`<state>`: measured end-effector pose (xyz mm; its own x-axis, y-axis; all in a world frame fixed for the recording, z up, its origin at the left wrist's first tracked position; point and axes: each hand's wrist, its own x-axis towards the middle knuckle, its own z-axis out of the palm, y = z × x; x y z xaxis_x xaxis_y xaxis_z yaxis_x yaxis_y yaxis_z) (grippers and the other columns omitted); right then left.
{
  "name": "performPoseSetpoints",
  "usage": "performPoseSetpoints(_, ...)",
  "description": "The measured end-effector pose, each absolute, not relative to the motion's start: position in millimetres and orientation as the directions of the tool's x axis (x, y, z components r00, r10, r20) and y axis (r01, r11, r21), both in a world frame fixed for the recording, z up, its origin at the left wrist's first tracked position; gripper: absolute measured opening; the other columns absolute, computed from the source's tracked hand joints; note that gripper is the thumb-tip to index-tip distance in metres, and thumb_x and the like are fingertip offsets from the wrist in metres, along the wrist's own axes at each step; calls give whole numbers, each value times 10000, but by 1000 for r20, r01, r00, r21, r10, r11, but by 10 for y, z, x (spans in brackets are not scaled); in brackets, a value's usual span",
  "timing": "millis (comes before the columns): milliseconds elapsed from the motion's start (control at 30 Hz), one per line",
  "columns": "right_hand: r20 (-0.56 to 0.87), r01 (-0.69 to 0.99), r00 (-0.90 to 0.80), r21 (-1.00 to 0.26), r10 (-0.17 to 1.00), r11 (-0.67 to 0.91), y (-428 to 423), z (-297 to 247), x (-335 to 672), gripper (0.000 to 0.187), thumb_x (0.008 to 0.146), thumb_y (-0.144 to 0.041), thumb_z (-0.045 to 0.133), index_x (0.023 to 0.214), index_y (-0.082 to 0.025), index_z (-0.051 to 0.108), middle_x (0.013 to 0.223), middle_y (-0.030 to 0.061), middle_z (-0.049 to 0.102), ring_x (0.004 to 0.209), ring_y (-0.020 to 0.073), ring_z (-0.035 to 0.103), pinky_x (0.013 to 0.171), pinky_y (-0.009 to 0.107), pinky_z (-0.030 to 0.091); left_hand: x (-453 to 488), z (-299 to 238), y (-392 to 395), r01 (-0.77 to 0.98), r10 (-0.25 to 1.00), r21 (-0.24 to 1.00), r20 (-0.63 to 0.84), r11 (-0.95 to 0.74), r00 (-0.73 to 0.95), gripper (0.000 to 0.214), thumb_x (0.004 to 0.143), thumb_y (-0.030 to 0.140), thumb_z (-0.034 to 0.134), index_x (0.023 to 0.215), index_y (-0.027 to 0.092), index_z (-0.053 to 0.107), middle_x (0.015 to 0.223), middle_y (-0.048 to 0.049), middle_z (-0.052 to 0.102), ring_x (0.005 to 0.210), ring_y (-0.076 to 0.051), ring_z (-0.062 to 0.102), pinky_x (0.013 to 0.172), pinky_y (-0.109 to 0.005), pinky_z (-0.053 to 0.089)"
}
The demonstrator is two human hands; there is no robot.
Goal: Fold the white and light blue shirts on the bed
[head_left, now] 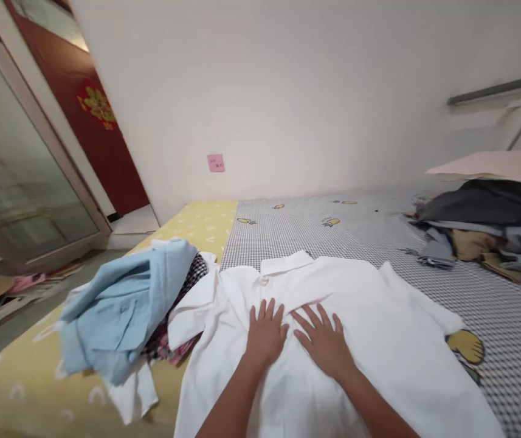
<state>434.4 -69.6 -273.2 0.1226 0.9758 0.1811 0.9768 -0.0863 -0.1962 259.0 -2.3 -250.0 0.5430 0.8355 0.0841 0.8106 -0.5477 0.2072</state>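
Both forearms [237, 389] reach forward, low over the white shirt [379, 328], which lies spread on the bed [282, 230] beside a light-blue garment [123, 310]! Left hand [268, 331] palm-down, fingers pointing away; right hand [324, 344] near it, angled inward. Each grip is spread flat on the cloth.

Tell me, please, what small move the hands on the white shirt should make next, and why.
Perhaps slide the right hand outward to smooth the white shirt: a crease shows near that hand's fingertips, while the left hand rests beside it and could steady the shirt.
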Motion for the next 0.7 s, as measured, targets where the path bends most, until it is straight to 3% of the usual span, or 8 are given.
performPoseSetpoints(233,164,987,121,-127,979,-100,-724,-2659,4289,496,1012,-476,348,1502,-443,419,1635,-43,339,1517,345,251,1177,668,198,1726,-2537,-744,766,799,236,86,-597,596,565,1000,404,404,1552,394,281,1654,22,275,1546,-280,219,1249,-614,217)
performPoseSetpoints(300,169,986,117,-137,979,-94,-726,-2642,4284,494,1014,-469,350,1502,-441,418,1631,-44,341,1515,347,257,1177,667,203,1634,-2526,-774,764,808,282,79,-580,585,557,981,378,452,1529,385,354,1638,6,323,1534,-286,260,1247,-604,221)
performPoseSetpoints(367,178,985,112,-152,978,-86,-724,-2643,4286,493,1013,-469,355,1501,-438,423,1625,-43,349,1511,352,265,1177,671,205,1632,-2459,-728,769,842,355,116,-531,527,441,985,352,427,1406,361,557,1560,-15,481,1484,-284,377,1222,-571,285)
performPoseSetpoints(433,187,982,112,-172,976,-79,-719,-2667,4294,491,1009,-476,367,1496,-443,428,1618,-42,365,1508,358,273,1174,680,205,1697,-2299,-609,756,891,484,136,-441,433,412,1001,356,353,1202,293,707,1299,-60,715,1282,-265,602,1109,-486,438)
performPoseSetpoints(500,211,979,110,-193,971,-69,-710,-2713,4306,486,1006,-486,378,1489,-453,433,1611,-42,379,1507,358,276,1175,685,200,1810,-2037,-414,704,935,638,78,-313,346,440,1004,374,310,1200,248,684,886,-47,791,815,-209,735,824,-365,556)
performPoseSetpoints(567,245,976,106,-213,964,-53,-699,-2768,4319,482,1004,-490,391,1483,-466,434,1608,-45,385,1506,360,276,1175,691,191,1973,-1714,-141,626,963,757,15,-186,268,450,987,394,369,1364,223,545,579,45,667,426,-143,557,551,-268,472)
performPoseSetpoints(633,266,971,105,-234,958,-42,-688,-2820,4332,477,1001,-492,407,1478,-483,435,1605,-52,388,1505,365,276,1176,697,178,2188,-1411,199,557,983,823,9,-113,185,522,950,406,485,1423,186,452,464,108,521,358,-112,423,474,-226,368)
performPoseSetpoints(700,266,967,109,-253,958,-40,-674,-2866,4345,476,998,-490,422,1473,-504,429,1603,-65,388,1505,373,274,1174,707,165,2443,-1208,580,516,985,854,-29,-62,167,531,915,472,563,1326,138,516,453,114,466,389,-99,408,472,-217,339)
